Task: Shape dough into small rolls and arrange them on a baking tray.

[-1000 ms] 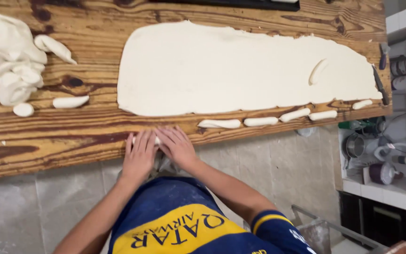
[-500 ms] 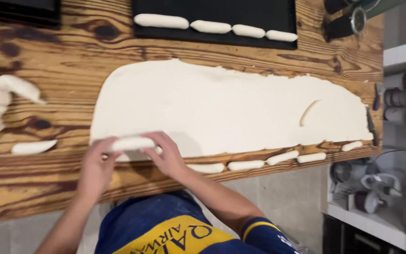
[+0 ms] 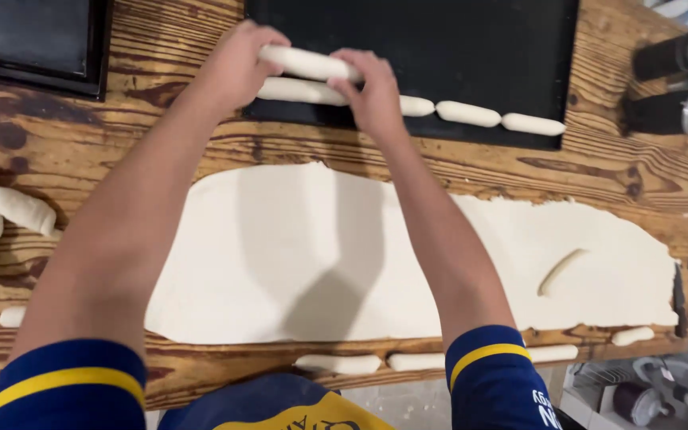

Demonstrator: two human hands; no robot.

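Note:
Both my hands hold one white dough stick by its ends, just above the black baking tray. My left hand grips the left end, my right hand the right end. Under it a row of dough sticks lies along the tray's near edge. A wide rolled sheet of dough covers the wooden table beneath my forearms. Several more dough sticks line the table's near edge.
A second black tray sits at the far left. A lump of dough lies at the left edge. Two dark cylinders lie at the far right. A small curved dough strip rests on the sheet.
My hands lifted a dough stick from the near edge of the sheet and carried it across to the black tray. The view moved forward over the table.

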